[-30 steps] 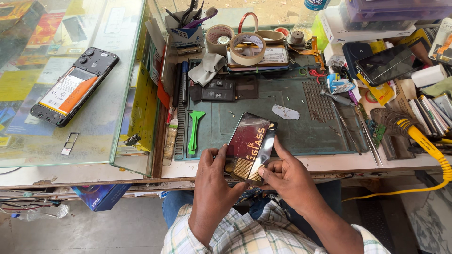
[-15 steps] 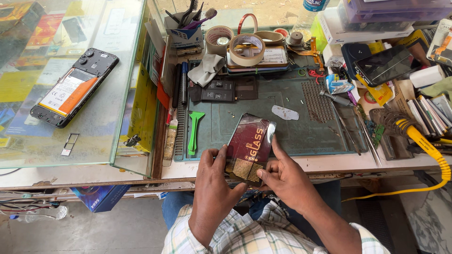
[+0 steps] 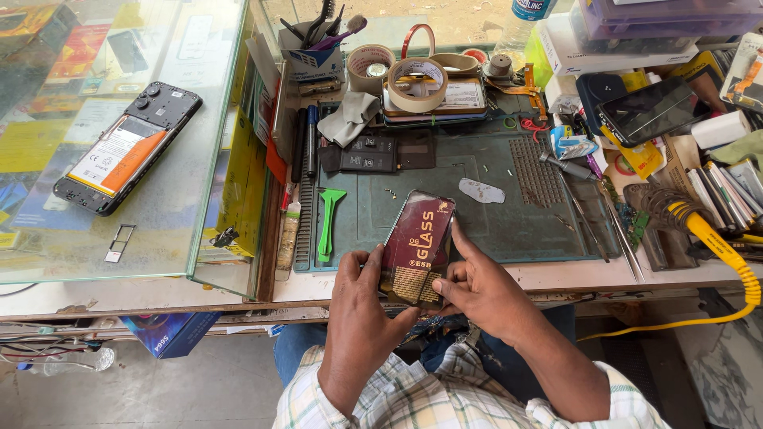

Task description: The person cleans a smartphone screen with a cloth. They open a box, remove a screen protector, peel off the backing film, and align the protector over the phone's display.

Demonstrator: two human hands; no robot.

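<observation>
- An opened phone (image 3: 127, 147) with its back cover off is lying on the glass counter (image 3: 214, 159) at the far left, with a small SIM tray (image 3: 119, 242) lying near it, closer to the person.
- A green plastic pry tool (image 3: 328, 222) is resting on the left part of the grey-green work mat (image 3: 509, 214), just above the left hand.
- The left hand (image 3: 362, 306) is reaching up from the lower edge, forearm rising from the checked sleeve, wrist bent slightly inward; its fingers are curling around the left edge and lower end of the maroon flat packet (image 3: 417, 248), grasping it.
- The maroon flat packet is standing tilted, its top leaning to the right, over the near edge of the work mat and the table front, held between both hands.
- The right hand (image 3: 481, 290) is coming in from the lower right, forearm angled across the lap; its index finger is stretching up along the packet's right edge while the thumb is pressing at the lower right corner, so this hand is gripping the packet too.
- A roll of tape (image 3: 419, 83) is sitting at the back of the mat.
- A black phone (image 3: 648, 107) is lying among clutter on the right, and a yellow coiled cable (image 3: 719, 246) is trailing off the right edge.
</observation>
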